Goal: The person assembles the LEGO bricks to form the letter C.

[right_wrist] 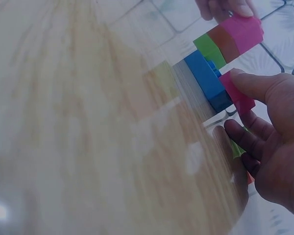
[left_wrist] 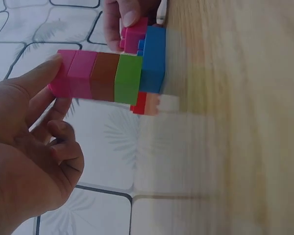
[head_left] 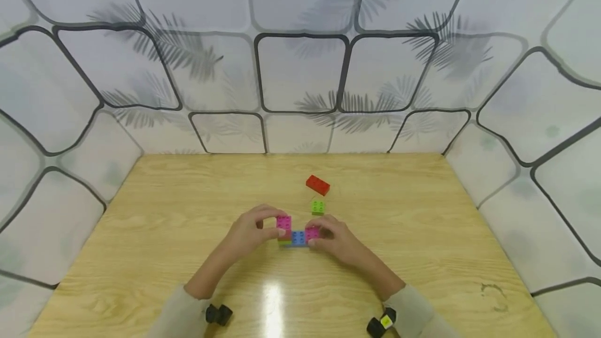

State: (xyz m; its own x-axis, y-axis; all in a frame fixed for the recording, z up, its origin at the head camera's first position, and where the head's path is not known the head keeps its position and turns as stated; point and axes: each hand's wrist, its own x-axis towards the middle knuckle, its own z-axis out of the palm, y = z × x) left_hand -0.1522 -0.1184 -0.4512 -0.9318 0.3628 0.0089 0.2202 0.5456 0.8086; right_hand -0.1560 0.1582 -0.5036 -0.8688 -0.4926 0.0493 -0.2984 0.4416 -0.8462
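Observation:
A long blue brick (head_left: 298, 238) lies on the table in front of the person. On its left end rises a tower with a green brick (left_wrist: 127, 79) at the bottom, a brown one (left_wrist: 104, 77) above it and two pink bricks (left_wrist: 80, 74) on top. The left hand (head_left: 251, 231) grips the tower's top between thumb and fingers. At the blue brick's right end, the right hand (head_left: 339, 241) pinches a separate pink brick (right_wrist: 236, 91) by its sides. This brick sits right at the blue studs, slightly tilted in the right wrist view.
Beyond the hands, a small light green brick (head_left: 317, 207) lies on the wooden table (head_left: 188, 186), with a red brick (head_left: 317, 185) farther back. Patterned white cloth walls (head_left: 300, 74) stand at the table's back and sides.

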